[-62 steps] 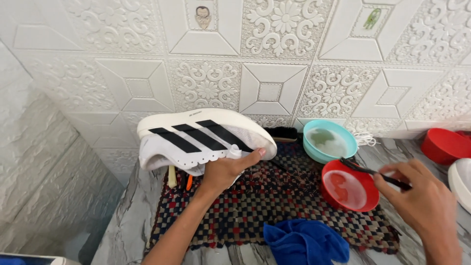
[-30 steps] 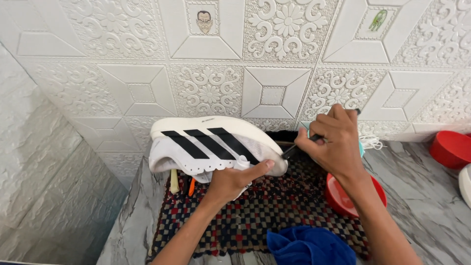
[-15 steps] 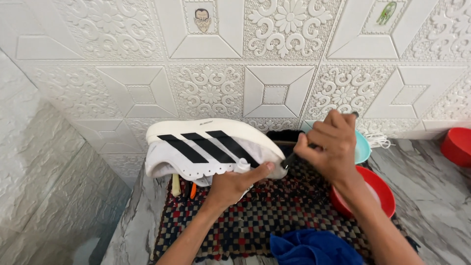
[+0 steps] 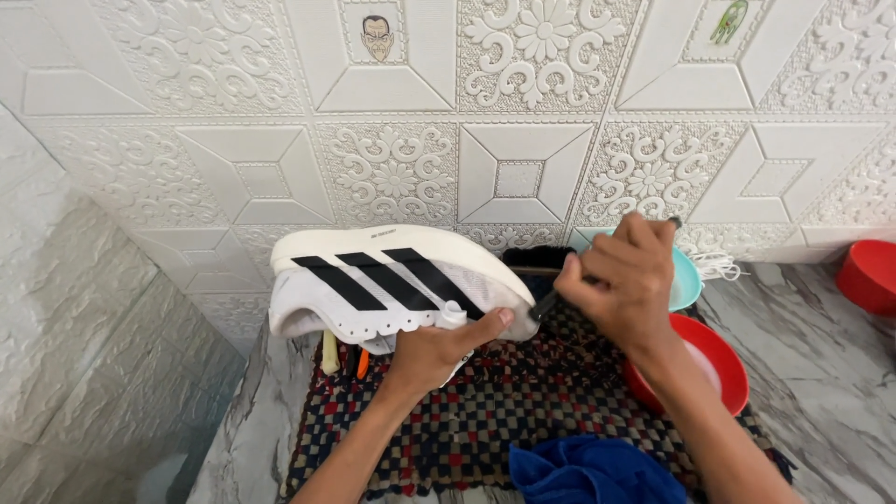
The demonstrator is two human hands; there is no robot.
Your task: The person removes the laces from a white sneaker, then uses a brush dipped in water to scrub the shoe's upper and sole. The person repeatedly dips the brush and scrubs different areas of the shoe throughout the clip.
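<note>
My left hand (image 4: 431, 353) held the shoe (image 4: 397, 283) up off the counter (image 4: 821, 355), sole turned toward the wall, its white side with three black stripes facing me; my thumb lay along the lower edge near the toe, and that grip was closed firmly on the shoe. My right hand (image 4: 623, 276) was clenched around a dark brush (image 4: 544, 303) handle, its tip touching the toe end of the shoe; the bristles were mostly hidden by my fingers, so I could only suppose it was a small brush. Beneath both hands lay a checked mat (image 4: 523, 411) in red, black and white, with a blue cloth (image 4: 588, 471) bunched on its near edge. A red bowl (image 4: 723, 369) sat just beside my right wrist, on the mat's right edge, and a teal bowl (image 4: 686, 280) stood behind my right hand against the wall. Another red bowl (image 4: 868, 275) stood well apart at the far right of the counter.
</note>
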